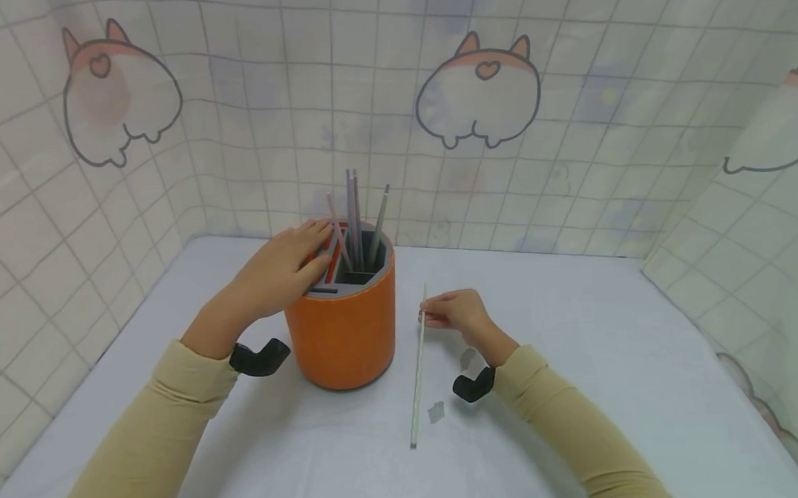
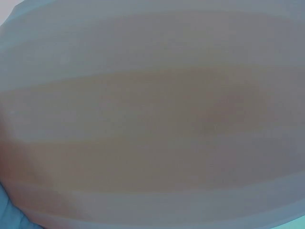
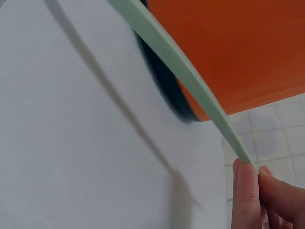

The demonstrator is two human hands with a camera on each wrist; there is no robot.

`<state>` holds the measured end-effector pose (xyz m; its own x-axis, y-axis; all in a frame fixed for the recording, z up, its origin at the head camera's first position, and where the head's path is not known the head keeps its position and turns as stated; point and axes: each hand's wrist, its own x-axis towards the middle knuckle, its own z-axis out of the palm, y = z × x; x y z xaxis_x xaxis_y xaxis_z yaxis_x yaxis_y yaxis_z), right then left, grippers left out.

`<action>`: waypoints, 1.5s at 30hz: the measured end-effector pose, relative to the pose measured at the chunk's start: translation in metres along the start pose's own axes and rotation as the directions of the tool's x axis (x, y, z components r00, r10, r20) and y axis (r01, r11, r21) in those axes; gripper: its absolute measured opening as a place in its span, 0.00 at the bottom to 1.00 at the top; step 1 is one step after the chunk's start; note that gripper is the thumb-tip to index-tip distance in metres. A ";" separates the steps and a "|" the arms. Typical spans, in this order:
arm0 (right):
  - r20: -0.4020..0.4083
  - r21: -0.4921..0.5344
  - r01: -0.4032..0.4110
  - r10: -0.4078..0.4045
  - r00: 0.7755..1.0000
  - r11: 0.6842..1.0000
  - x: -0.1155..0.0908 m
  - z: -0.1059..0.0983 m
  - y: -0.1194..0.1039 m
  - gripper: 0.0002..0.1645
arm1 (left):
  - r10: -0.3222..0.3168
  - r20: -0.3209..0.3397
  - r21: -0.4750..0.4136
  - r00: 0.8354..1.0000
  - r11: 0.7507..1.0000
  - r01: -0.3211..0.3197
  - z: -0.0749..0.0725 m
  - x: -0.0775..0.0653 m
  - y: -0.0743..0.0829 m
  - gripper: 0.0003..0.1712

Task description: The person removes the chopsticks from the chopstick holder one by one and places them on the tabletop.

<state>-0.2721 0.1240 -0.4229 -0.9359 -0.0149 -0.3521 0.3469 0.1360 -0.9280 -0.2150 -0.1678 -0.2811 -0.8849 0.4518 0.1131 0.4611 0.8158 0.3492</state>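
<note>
An orange holder [image 1: 343,340] with a grey slotted top stands on the white table. Several slim chopsticks [image 1: 353,221] rise from its open compartment. My left hand [image 1: 282,269] rests over the left part of the holder's top, fingers extended across it and thumb near the slots. To the right of the holder, my right hand [image 1: 457,311] pinches a pale green chopstick [image 1: 418,382] near its far, thinner end. The right wrist view shows this chopstick [image 3: 190,76] between thumb and fingers, held over the table with its shadow below. Blurred bands fill the left wrist view, with no hand visible.
Small grey patches [image 1: 436,412] mark the white tabletop [image 1: 562,301] beside the chopstick. Behind and at both sides hangs a checked curtain [image 1: 365,79] with cartoon animal prints, meeting the table's back edge close behind the holder.
</note>
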 end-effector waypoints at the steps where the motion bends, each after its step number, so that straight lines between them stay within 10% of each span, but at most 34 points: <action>1: -0.001 -0.006 -0.006 0.006 1.000 1.000 0.002 0.000 0.003 0.16 | 0.000 0.000 -0.002 1.000 1.000 0.000 0.000 0.000 0.000 0.33; 15: -0.031 -0.139 0.014 -0.019 0.999 0.990 0.010 -0.004 0.018 0.15 | -0.004 -0.007 0.001 1.000 1.000 0.004 0.002 0.002 0.001 0.33; 23: -0.036 -0.099 0.161 -0.166 0.986 0.982 -0.002 -0.009 -0.025 0.20 | 0.007 -0.004 -0.001 1.000 1.000 -0.007 0.001 0.001 0.000 0.33; 33: 0.054 0.007 0.419 -0.418 0.907 0.908 -0.055 0.004 -0.101 0.24 | 0.005 -0.010 0.004 1.000 1.000 -0.005 -0.002 -0.001 -0.001 0.33; 45: 0.074 0.035 0.545 -0.546 0.835 0.838 -0.073 0.023 -0.122 0.19 | 0.000 -0.009 0.011 1.000 1.000 0.000 0.001 0.001 0.000 0.33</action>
<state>-0.2443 0.0858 -0.2866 -0.9659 -0.1599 0.2034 -0.2168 0.0711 -0.9736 -0.2162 -0.1674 -0.2819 -0.8853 0.4488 0.1215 0.4620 0.8196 0.3389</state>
